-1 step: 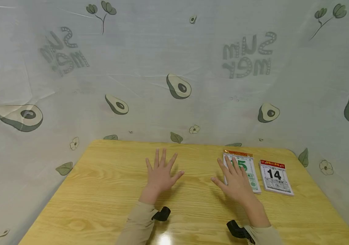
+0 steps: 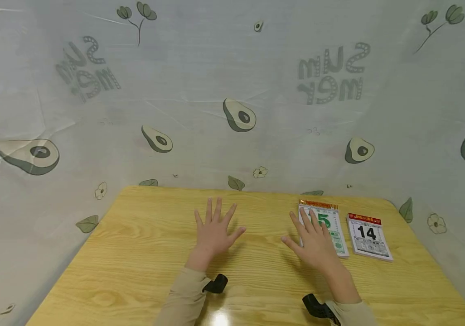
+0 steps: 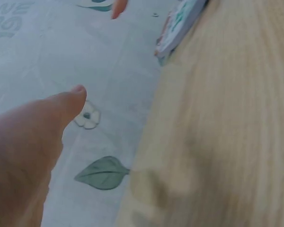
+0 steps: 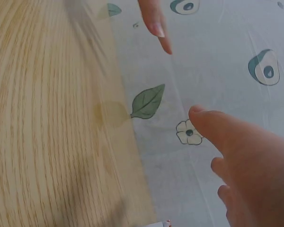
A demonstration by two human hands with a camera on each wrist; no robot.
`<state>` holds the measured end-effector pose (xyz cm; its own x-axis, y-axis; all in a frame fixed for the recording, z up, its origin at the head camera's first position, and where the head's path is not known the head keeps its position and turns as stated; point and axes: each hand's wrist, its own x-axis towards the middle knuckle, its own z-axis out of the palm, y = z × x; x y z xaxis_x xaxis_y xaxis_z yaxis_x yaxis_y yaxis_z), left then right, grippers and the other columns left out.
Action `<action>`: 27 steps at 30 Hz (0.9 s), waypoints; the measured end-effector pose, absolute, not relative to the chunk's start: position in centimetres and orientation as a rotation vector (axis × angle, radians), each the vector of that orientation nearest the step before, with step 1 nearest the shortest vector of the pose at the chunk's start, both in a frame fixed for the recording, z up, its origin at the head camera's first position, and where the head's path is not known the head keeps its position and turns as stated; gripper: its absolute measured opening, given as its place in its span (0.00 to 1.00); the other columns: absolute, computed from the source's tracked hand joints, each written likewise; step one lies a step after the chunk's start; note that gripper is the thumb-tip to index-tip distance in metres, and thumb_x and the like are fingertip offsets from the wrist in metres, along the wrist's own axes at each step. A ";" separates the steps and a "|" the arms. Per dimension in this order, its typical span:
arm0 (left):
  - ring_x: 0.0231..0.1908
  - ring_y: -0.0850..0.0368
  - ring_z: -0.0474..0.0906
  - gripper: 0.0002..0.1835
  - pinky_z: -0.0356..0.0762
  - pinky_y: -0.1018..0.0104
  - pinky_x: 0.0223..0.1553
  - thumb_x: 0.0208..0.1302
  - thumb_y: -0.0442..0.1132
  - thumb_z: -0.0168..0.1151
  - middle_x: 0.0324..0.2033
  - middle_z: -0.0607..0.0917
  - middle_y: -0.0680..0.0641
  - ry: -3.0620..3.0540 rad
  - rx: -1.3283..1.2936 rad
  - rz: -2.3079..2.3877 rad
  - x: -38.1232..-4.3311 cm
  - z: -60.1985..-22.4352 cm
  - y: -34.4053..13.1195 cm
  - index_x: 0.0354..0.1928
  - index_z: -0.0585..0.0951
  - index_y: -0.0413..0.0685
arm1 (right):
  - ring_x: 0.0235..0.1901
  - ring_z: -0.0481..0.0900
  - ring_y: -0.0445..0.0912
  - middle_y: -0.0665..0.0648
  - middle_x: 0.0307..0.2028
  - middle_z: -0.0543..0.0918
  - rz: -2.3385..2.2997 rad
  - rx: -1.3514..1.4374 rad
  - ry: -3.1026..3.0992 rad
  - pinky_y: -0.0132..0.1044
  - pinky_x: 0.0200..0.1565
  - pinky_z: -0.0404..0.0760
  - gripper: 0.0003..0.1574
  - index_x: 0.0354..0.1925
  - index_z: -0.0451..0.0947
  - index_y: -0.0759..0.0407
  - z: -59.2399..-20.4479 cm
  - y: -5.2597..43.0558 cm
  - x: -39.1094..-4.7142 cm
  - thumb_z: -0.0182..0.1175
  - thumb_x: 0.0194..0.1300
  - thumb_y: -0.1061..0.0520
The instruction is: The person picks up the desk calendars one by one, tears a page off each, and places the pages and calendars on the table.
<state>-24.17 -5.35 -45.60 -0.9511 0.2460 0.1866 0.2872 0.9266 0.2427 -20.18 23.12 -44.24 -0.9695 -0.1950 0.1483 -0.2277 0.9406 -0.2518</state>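
Note:
Two tear-off calendar pads lie side by side on the right of the wooden table. The larger pad (image 2: 337, 240) has a green 15 and a red-gold top strip; the smaller pad (image 2: 369, 237) shows a black 14 under a red band. My left hand (image 2: 213, 237), fingers spread and holding nothing, is above the middle of the table. With fingers likewise spread, my right hand (image 2: 316, 246) is in front of the green-numbered pad and covers part of its left side in the head view. Its shadow falls on the wood, and it grips nothing.
The light wood table (image 2: 142, 253) meets a pale sheet (image 2: 200, 149) printed with avocados, leaves and flowers at its back and sides. Black wrist mounts, one (image 2: 216, 284) on the left and one (image 2: 318, 308) on the right, stick out beside the beige sleeves.

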 end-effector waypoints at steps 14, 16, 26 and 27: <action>0.77 0.42 0.29 0.40 0.29 0.27 0.67 0.65 0.74 0.41 0.78 0.40 0.46 -2.944 -0.431 -0.451 -24.0 -44.7 -5.0 0.76 0.52 0.72 | 0.75 0.38 0.66 0.65 0.77 0.44 0.423 0.308 -2.988 0.72 0.67 0.41 0.51 0.77 0.47 0.50 -43.9 23.8 -20.3 0.48 0.67 0.28; 0.77 0.42 0.28 0.40 0.28 0.27 0.67 0.65 0.74 0.41 0.78 0.39 0.47 -2.950 -0.429 -0.456 -24.0 -44.7 -5.0 0.76 0.51 0.73 | 0.75 0.37 0.66 0.66 0.77 0.44 0.437 0.300 -2.989 0.72 0.67 0.40 0.51 0.77 0.48 0.50 -43.9 23.9 -20.3 0.48 0.67 0.28; 0.76 0.42 0.25 0.39 0.31 0.25 0.67 0.67 0.72 0.41 0.78 0.38 0.47 -2.930 -0.503 -0.740 -23.8 -44.4 -4.1 0.76 0.48 0.72 | 0.74 0.39 0.69 0.70 0.76 0.46 0.463 0.257 -2.986 0.74 0.65 0.42 0.51 0.76 0.49 0.55 -43.5 25.8 -20.2 0.49 0.68 0.30; 0.76 0.42 0.26 0.39 0.33 0.25 0.67 0.68 0.70 0.42 0.78 0.39 0.46 -2.909 -0.521 -0.837 -23.9 -44.5 -3.9 0.76 0.48 0.71 | 0.74 0.39 0.70 0.71 0.75 0.46 0.483 0.255 -2.974 0.75 0.65 0.43 0.51 0.76 0.50 0.56 -43.5 26.1 -20.2 0.50 0.68 0.31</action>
<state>-23.89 -3.89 -44.48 -0.9400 0.3021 0.1588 0.3403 0.7942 0.5035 -20.25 26.06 -43.47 -0.9789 -0.1469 0.1421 -0.1842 0.9350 -0.3030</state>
